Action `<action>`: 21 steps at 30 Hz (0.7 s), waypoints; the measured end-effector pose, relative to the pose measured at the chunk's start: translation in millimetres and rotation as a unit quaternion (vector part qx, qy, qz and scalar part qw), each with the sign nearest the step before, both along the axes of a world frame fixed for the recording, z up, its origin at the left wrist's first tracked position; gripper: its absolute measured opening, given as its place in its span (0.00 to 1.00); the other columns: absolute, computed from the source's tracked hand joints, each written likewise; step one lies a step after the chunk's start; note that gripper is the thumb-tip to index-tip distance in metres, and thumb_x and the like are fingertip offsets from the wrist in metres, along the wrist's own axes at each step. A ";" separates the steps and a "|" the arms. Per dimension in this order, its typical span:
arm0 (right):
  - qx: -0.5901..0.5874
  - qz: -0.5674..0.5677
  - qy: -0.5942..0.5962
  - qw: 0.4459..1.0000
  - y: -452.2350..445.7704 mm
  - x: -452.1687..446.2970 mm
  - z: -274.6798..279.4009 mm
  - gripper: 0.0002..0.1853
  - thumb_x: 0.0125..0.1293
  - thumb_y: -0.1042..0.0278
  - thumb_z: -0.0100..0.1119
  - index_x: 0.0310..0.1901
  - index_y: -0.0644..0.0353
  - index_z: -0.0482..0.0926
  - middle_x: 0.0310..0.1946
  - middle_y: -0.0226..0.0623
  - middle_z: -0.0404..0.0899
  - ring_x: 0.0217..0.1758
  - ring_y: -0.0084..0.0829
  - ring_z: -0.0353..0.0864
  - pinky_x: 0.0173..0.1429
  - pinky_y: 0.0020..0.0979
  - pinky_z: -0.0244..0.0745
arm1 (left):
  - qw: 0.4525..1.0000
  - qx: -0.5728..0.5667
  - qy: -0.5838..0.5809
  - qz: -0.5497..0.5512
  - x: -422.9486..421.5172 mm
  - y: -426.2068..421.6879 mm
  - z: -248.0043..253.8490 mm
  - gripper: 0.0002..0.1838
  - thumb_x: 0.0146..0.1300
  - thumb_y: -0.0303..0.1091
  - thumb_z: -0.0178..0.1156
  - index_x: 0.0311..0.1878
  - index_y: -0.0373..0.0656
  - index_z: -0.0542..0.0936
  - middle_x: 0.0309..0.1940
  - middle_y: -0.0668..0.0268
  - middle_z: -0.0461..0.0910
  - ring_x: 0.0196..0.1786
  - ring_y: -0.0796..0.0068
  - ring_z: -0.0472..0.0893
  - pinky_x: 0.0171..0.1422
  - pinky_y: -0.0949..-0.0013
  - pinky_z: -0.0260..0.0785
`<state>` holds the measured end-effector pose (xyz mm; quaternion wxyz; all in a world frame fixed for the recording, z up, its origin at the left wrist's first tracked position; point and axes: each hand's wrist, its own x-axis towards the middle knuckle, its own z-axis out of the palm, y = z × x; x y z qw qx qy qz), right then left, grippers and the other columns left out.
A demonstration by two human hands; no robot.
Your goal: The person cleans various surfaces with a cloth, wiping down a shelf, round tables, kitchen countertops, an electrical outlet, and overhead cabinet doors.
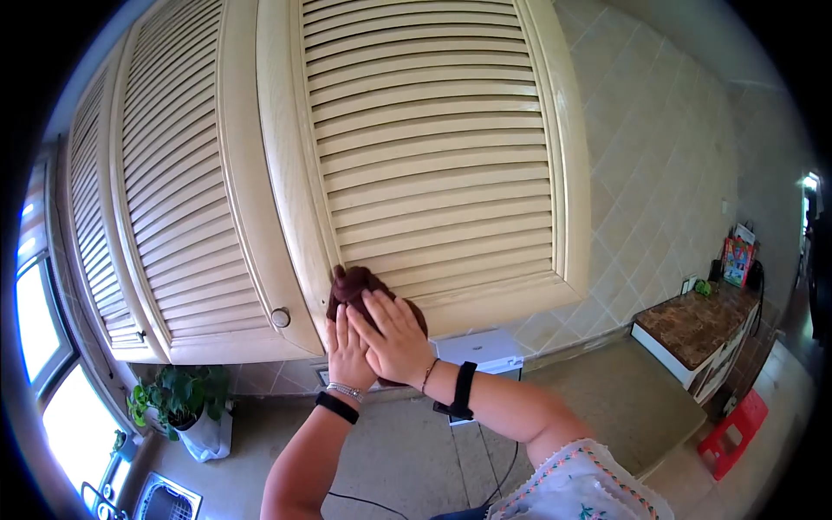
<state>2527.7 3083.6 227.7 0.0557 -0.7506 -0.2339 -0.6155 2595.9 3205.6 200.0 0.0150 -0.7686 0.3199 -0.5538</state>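
Observation:
A dark brown cloth is bunched against the lower left corner of a cream louvred cabinet door. My right hand lies over the cloth with its fingers stretched upward, pressing it to the door frame. Close beside it, my left hand holds the lower left part of the same cloth, partly overlapped by the right hand. Both palms and the cloth's underside are hidden. A round knob sits on the neighbouring cabinet door, left of my hands.
Below the cabinets runs a grey counter with a white box-like device and a dark cable. A potted plant stands by the window at left, near a sink. A brown-topped cabinet and red stool are at right.

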 end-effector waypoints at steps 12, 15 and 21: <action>-0.072 0.008 0.020 0.997 21.6 8.4 3.8 0.33 0.56 0.64 0.52 0.66 0.52 0.61 0.67 0.46 0.57 0.71 0.42 0.53 0.73 0.45 0.44 | 1.000 0.007 0.005 -0.006 8.8 31.0 -8.0 0.33 0.61 0.44 0.47 0.67 0.36 0.60 0.67 0.41 0.55 0.71 0.42 0.50 0.73 0.42 0.40; -0.069 0.031 0.006 0.997 24.7 5.8 33.9 0.29 0.57 0.64 0.50 0.63 0.53 0.65 0.65 0.47 0.60 0.68 0.44 0.57 0.71 0.46 0.49 | 0.999 -0.037 0.036 0.014 9.5 26.5 13.2 0.35 0.60 0.45 0.49 0.68 0.37 0.58 0.69 0.43 0.51 0.73 0.43 0.46 0.74 0.43 0.35; -0.051 0.048 0.003 0.998 28.5 8.2 47.2 0.28 0.58 0.64 0.49 0.63 0.54 0.65 0.64 0.48 0.60 0.68 0.45 0.57 0.71 0.45 0.49 | 0.998 -0.051 0.034 0.005 6.4 27.8 28.7 0.36 0.60 0.45 0.49 0.69 0.37 0.56 0.70 0.44 0.47 0.73 0.43 0.44 0.74 0.43 0.34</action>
